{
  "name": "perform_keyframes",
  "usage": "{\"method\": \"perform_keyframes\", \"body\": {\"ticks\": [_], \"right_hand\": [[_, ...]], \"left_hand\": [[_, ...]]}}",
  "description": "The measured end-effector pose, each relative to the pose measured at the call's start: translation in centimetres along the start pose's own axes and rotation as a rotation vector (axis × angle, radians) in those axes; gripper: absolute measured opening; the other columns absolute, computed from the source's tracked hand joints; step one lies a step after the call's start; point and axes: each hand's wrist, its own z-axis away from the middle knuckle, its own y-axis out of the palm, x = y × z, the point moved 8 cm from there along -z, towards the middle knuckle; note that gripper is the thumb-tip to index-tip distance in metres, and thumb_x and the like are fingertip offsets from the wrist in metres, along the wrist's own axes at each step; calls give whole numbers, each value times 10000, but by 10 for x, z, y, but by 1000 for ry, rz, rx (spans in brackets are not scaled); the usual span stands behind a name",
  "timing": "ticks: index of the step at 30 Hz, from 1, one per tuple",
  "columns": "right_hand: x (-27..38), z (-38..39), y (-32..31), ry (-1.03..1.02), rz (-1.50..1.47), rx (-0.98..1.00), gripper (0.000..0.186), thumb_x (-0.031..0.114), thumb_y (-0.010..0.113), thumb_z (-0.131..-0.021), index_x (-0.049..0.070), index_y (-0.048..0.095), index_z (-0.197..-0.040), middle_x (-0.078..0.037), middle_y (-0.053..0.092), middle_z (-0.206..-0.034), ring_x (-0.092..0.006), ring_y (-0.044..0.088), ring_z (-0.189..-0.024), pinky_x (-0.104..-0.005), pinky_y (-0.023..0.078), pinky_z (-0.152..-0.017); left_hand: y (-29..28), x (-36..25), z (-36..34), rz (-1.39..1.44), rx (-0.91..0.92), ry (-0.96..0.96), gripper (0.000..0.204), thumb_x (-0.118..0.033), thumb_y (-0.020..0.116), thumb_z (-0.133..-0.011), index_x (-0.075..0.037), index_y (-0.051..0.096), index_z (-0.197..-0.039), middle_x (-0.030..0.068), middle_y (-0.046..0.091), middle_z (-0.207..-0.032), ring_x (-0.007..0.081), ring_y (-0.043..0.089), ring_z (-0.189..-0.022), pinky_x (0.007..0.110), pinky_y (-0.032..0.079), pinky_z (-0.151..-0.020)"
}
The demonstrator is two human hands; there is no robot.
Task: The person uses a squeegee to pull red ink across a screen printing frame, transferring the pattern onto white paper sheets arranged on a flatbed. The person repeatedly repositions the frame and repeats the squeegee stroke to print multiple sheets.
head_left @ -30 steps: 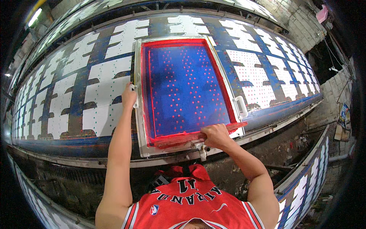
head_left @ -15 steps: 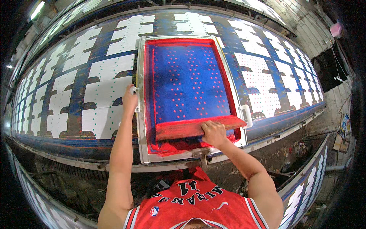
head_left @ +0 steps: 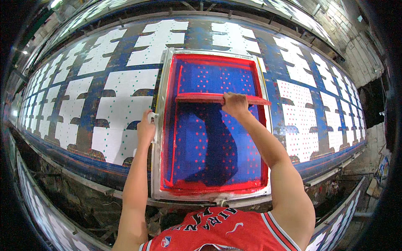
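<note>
A screen-printing frame (head_left: pixel 158 167) with a blue mesh (head_left: pixel 247 138) lies flat on the long table, red ink along its inner borders. Rows of small red dots show on the mesh. My left hand (head_left: pixel 146 129) is closed around the white handle (head_left: pixel 153 119) on the frame's left side. With my right hand (head_left: pixel 235 103) I grip a wide red squeegee (head_left: pixel 201 98) at about its middle. The squeegee lies across the mesh in its far half, its right end reaching over the frame's right border. My arm's shadow falls on the mesh.
White cut fabric pieces (head_left: pixel 121 104) with green dots lie to the left of the frame. Red-dotted pieces (head_left: pixel 298 121) lie on the right. Another table (head_left: pixel 46 217) with white pieces runs behind me at the lower left. A block wall (head_left: pixel 356 54) stands at the far right.
My right hand has pushed the squeegee from the near end of the mesh to its far half. My left hand keeps its hold on the handle. The view has shifted slightly.
</note>
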Motion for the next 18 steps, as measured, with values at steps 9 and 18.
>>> {"method": "perform_keyframes", "body": {"ticks": [9, 18], "right_hand": [[-63, -147, 23, 20, -5, -86, 229, 262, 692, -725, 75, 774, -827, -181, 744, -823, -356, 750, -810, -487, 600, -719], [-92, -206, -3, 39, 2, 18, 293, 261, 672, -716, 70, 792, -903, -213, 751, -909, -388, 745, -863, -482, 601, -764]], "left_hand": [[0, -5, -1, 83, -59, 107, 482, -58, 623, -896, -220, 561, -1346, 251, 723, -1050, 497, 678, -970, 556, 509, -840], [-3, -6, 0, 26, -14, 9, 510, -40, 644, -882, -206, 562, -1358, 250, 728, -1051, 447, 708, -956, 511, 517, -836]]}}
